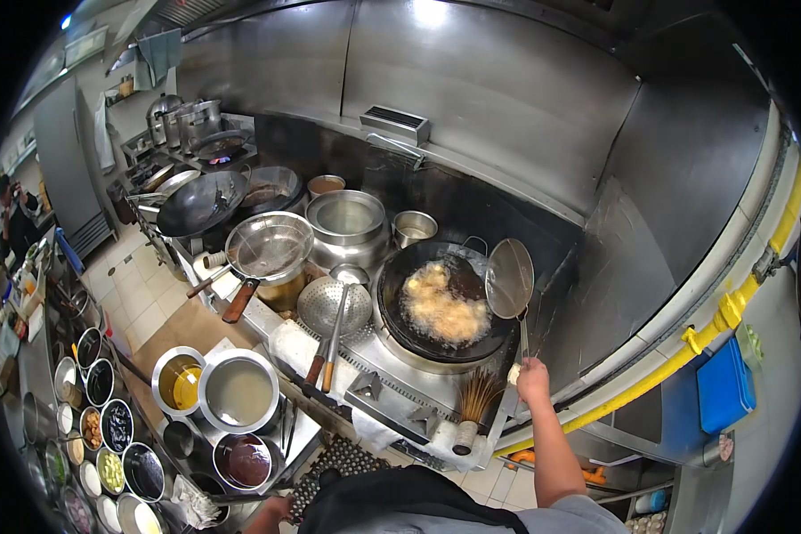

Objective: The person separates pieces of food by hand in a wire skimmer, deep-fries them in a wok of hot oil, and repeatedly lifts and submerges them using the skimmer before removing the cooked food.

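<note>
My right hand (532, 383) is closed around the handle of a round wire-mesh strainer (510, 279). The strainer is upright at the right rim of a black wok (392, 307). Golden, battered-looking pieces (445, 307) bubble in dark oil in the wok. At the lower edge, my left hand (271, 513) looks closed beside a dark handle-like bar, but its fingers are partly hidden and I cannot make out what they hold. A bamboo wok brush (477, 400) stands just left of my right hand.
Left of the wok lie a perforated skimmer (334, 307), a ladle (351, 274) and another strainer (270, 245). Pots of yellow liquid (180, 383), cloudy liquid (238, 392) and dark red sauce (243, 461) stand nearer me. Several ingredient containers (116, 425) fill the left side.
</note>
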{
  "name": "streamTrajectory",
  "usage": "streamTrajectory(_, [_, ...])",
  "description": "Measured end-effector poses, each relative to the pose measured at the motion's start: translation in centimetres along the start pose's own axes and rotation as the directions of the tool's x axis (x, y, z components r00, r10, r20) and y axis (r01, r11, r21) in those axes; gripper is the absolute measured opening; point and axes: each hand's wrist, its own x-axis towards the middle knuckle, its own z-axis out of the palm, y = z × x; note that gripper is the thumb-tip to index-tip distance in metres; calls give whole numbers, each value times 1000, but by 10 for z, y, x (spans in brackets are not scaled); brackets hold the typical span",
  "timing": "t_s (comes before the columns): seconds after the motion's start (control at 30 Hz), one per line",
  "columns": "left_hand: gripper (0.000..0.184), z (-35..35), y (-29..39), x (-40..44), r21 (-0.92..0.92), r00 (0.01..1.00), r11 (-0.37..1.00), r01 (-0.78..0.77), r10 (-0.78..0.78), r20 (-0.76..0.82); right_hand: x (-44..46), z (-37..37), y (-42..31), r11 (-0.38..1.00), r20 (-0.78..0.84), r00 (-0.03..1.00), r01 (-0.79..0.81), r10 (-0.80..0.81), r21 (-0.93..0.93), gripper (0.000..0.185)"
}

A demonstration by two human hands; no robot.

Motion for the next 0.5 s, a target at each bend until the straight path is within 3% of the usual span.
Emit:
streamTrajectory(0.1, [43,0,-6,6,-39,999,999,-25,24,-41,-1,9,6,994,38,998,-45,49,-100,27])
streamTrajectory(0.17, [43,1,-5,2,-57,998,998,-14,11,-67,-7,25,4,889,279,921,-352,273,291,23])
streamTrajectory(0.2, [44,2,-7,2,-43,997,999,-23,20,-73,-7,30,-1,891,286,921,-347,265,291,23])
streamTrajectory(0.33, [43,3,-15,-6,-42,998,999,9,-11,-68,-14,48,-17,611,573,763,-615,301,498,5])
streamTrajectory(0.5, [40,6,-16,-22,-84,995,992,92,-94,-19,-10,80,-20,523,727,659,-696,192,492,2])
